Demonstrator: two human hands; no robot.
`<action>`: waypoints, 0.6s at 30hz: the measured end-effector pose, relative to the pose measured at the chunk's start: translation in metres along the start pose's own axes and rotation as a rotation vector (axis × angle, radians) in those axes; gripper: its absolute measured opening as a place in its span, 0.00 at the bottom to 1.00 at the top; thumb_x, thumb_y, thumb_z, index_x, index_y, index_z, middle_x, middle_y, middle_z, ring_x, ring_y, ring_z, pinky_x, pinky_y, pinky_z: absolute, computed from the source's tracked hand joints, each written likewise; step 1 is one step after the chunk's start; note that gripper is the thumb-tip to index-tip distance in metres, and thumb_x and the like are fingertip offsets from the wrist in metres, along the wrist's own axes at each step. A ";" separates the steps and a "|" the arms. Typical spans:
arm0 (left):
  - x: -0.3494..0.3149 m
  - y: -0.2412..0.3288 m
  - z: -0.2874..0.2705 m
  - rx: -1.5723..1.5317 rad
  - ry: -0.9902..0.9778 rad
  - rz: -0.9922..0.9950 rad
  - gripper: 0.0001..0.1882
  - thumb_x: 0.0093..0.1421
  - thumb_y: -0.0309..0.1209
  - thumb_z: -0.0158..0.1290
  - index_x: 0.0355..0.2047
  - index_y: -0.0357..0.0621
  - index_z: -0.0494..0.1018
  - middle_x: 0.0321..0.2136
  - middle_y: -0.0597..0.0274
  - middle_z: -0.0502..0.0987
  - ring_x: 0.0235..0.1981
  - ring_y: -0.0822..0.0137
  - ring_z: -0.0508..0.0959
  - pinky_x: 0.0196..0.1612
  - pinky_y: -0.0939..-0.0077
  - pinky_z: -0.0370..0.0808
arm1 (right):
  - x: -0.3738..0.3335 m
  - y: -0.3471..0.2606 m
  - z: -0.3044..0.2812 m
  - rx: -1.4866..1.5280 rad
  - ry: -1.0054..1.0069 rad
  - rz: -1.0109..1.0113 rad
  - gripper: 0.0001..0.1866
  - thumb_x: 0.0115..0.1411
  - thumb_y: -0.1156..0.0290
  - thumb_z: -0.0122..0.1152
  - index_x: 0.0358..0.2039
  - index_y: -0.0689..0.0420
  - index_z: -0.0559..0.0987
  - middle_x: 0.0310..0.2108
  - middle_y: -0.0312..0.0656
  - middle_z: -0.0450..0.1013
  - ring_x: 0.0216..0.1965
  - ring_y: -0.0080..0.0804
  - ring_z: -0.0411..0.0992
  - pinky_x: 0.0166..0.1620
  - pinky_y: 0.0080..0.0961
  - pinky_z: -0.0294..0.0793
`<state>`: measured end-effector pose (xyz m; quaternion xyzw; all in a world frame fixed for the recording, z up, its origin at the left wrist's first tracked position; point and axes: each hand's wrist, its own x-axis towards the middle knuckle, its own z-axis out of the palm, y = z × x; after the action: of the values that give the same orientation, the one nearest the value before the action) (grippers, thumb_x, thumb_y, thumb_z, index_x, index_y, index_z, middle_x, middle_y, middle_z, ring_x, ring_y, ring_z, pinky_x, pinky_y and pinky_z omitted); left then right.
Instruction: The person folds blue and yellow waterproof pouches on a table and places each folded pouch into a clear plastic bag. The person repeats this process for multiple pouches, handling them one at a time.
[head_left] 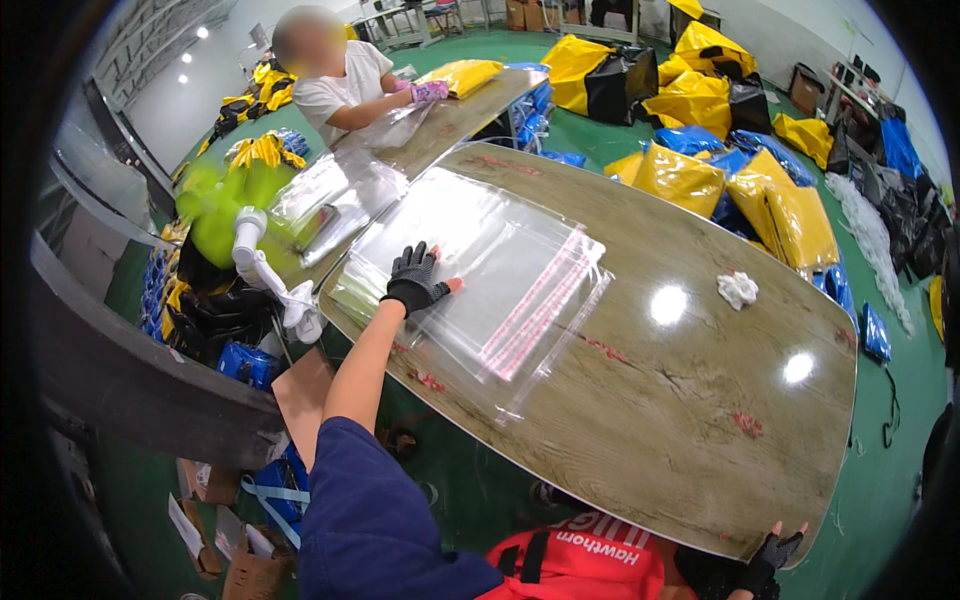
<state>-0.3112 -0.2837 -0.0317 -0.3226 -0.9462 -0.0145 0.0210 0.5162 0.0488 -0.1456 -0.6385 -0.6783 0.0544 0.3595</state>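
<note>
My left hand (414,282), in a black dotted glove with bare fingertips, lies flat with fingers spread on a pile of clear plastic bags (490,268). Red-and-white strips run along the bags' right edge, and a few bags stick out unevenly at the bottom. At the lower right, my right hand (779,549), gloved the same way, is by the near corner of the wood-patterned table (680,400). Its fingers are stretched out and nothing shows in them.
A green fan (228,215) is blurred at the table's left end. Beyond, a person in white (350,90) handles a yellow package (460,76) at another table. Yellow bundles (680,182) lie on the floor beyond the table. A crumpled white wad (737,290) sits on the tabletop.
</note>
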 end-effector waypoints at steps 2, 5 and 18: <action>0.011 -0.019 0.002 -0.033 0.042 0.033 0.46 0.47 0.67 0.48 0.57 0.46 0.62 0.59 0.46 0.59 0.61 0.47 0.57 0.61 0.55 0.54 | -0.002 -0.025 0.010 -0.031 -0.048 -0.082 0.34 0.60 0.54 0.54 0.62 0.59 0.59 0.63 0.51 0.53 0.63 0.47 0.51 0.62 0.38 0.51; 0.029 -0.024 -0.010 -0.040 0.007 0.015 0.41 0.48 0.65 0.50 0.52 0.45 0.67 0.53 0.49 0.66 0.54 0.48 0.65 0.55 0.57 0.63 | -0.001 -0.053 0.008 -0.337 -0.172 -0.099 0.38 0.57 0.47 0.52 0.62 0.55 0.58 0.63 0.51 0.53 0.63 0.47 0.52 0.62 0.39 0.53; 0.141 -0.140 0.030 -0.045 -0.113 -0.298 0.64 0.37 0.76 0.47 0.63 0.41 0.50 0.64 0.46 0.50 0.64 0.50 0.53 0.64 0.59 0.53 | 0.009 -0.125 0.002 -0.454 -0.473 -0.031 0.43 0.57 0.41 0.49 0.62 0.60 0.56 0.62 0.56 0.54 0.62 0.50 0.52 0.63 0.38 0.53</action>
<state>-0.5094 -0.3069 -0.0566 -0.1792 -0.9827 -0.0206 -0.0421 0.4124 0.0354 -0.0771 -0.6618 -0.7473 0.0430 0.0411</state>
